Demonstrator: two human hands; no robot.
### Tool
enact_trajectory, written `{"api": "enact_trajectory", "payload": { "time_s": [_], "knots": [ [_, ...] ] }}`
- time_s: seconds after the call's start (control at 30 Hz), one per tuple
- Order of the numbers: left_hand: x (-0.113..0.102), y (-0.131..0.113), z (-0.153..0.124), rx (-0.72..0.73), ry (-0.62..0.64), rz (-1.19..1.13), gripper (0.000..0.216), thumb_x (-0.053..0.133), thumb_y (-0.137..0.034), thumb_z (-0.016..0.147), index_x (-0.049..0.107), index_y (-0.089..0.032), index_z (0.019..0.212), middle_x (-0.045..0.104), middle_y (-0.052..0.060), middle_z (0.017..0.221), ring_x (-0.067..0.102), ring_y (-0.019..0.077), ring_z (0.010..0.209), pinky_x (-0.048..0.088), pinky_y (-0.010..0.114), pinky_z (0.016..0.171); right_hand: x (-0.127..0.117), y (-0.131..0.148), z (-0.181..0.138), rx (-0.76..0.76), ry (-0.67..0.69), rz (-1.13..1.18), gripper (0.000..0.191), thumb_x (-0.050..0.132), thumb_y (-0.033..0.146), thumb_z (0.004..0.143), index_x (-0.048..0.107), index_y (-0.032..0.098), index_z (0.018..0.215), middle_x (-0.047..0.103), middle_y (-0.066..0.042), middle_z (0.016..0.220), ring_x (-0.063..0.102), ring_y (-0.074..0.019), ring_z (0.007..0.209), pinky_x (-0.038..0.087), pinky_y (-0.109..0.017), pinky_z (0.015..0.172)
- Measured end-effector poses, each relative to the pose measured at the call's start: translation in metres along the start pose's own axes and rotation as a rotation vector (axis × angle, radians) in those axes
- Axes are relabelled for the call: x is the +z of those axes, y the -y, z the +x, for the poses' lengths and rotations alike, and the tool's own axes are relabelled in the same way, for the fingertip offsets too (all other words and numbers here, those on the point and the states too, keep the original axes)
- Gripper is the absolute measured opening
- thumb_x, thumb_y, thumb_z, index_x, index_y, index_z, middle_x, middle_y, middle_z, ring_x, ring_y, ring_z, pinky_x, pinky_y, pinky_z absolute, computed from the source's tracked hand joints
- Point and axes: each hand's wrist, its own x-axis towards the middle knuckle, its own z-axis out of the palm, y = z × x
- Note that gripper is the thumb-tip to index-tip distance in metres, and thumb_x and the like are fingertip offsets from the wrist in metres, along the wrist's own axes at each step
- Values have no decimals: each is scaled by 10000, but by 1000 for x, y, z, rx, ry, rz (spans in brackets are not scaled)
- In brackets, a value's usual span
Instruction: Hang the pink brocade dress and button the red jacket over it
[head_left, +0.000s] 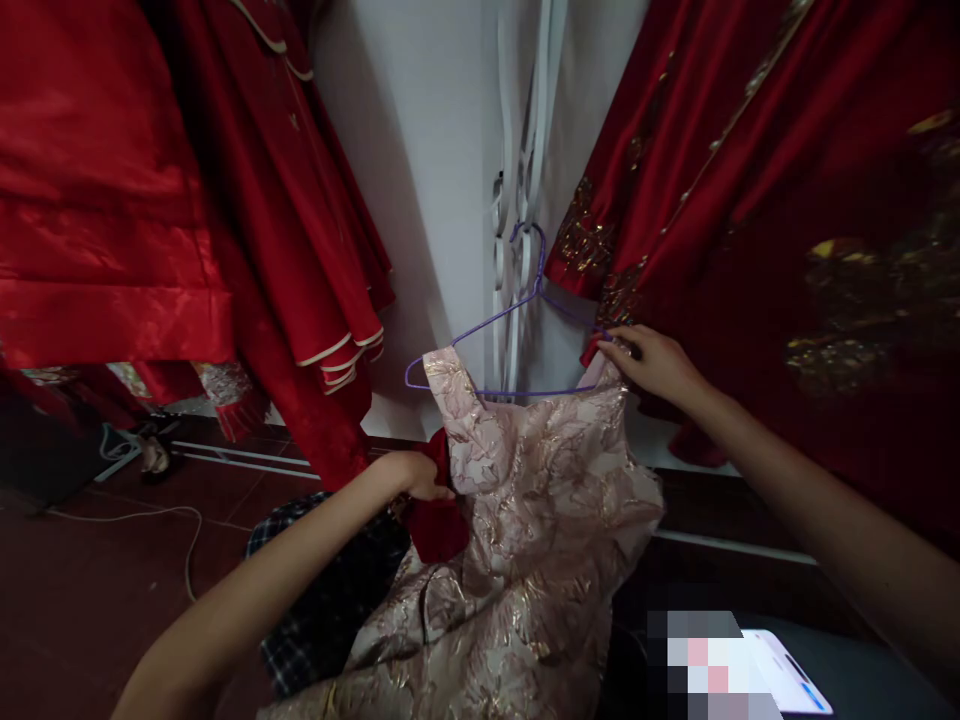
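Head view: nearest, the left hand (420, 475) closes around the red lining (442, 525) at the left edge of the pink brocade dress (540, 520). Higher and farther, the right hand (652, 362) pinches the dress's right shoulder on the purple wire hanger (487, 322). The hanger's bar runs left-right between the 2 hands, and its hook seems caught on a white wall fitting (517, 150).

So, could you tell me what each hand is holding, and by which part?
Right hand: the pink brocade dress, at the shoulder strap on the purple hanger. Left hand: the same dress, at its armhole edge by the red fabric.
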Motion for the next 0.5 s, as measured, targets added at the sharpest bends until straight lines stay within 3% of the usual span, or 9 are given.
{"api": "enact_trajectory", "payload": {
  "time_s": [0.03, 0.07, 0.1, 0.17, 0.2, 0.27, 0.37, 0.5],
  "knots": [
    [-10, 1, -4, 6, 64, -36, 732, 428, -720, 675, 662, -112, 1008, 652, 188, 1032, 599, 316, 971, 443, 364, 848, 3, 1, 0, -2, -31, -8, 382, 468, 460, 829, 615, 161, 1014, 632, -101, 953, 581, -205, 833, 431, -287, 743],
    [-22, 5, -6, -34, 35, -85, 819, 439, -763, 630, 625, -106, 1083, 637, 196, 1064, 587, 329, 994, 434, 378, 863, 5, 2, -1, -1, -54, -7, 388, 472, 455, 827, 602, 157, 1038, 628, -109, 975, 581, -211, 854, 434, -294, 760],
    [-35, 11, -8, -118, -82, -139, 926, 462, -789, 584, 549, -94, 1190, 589, 220, 1145, 546, 359, 1058, 415, 411, 889, 6, 2, -3, 4, -79, 1, 394, 476, 452, 826, 586, 155, 1062, 623, -113, 999, 580, -215, 876, 435, -302, 779],
    [-58, 24, -6, -286, -488, -203, 1094, 458, -814, 557, 313, -93, 1366, 398, 257, 1342, 379, 417, 1222, 327, 516, 957, 9, 2, -7, 27, -135, 31, 400, 467, 446, 833, 555, 157, 1096, 613, -116, 1035, 571, -222, 918, 434, -318, 815],
    [-68, 29, -2, -298, -694, -202, 1093, 425, -807, 597, 197, -111, 1410, 294, 246, 1410, 286, 413, 1283, 271, 548, 988, 10, 1, -9, 45, -164, 44, 393, 450, 443, 843, 547, 159, 1097, 610, -116, 1041, 564, -226, 933, 431, -330, 830],
    [-82, 35, 9, -180, -971, -154, 932, 314, -740, 732, 70, -176, 1433, 213, 182, 1463, 202, 348, 1338, 186, 550, 1038, 12, -1, -13, 90, -214, 61, 374, 403, 435, 865, 545, 160, 1075, 607, -120, 1034, 550, -235, 946, 427, -357, 844],
    [-93, 36, 31, 9, -1022, -111, 663, 198, -594, 864, 140, -232, 1416, 407, 128, 1367, 369, 265, 1261, 215, 504, 1040, 16, -5, -17, 114, -259, 88, 347, 399, 431, 863, 564, 167, 1018, 607, -117, 999, 538, -240, 940, 426, -379, 839],
    [-94, 36, 44, 69, -1036, -65, 527, 158, -500, 911, 487, -198, 1191, 601, 108, 1098, 552, 222, 1030, 356, 393, 931, 16, -8, -21, 73, -272, 183, 296, 491, 436, 819, 610, 187, 926, 620, -84, 922, 565, -207, 876, 446, -339, 794]
  ]
}}
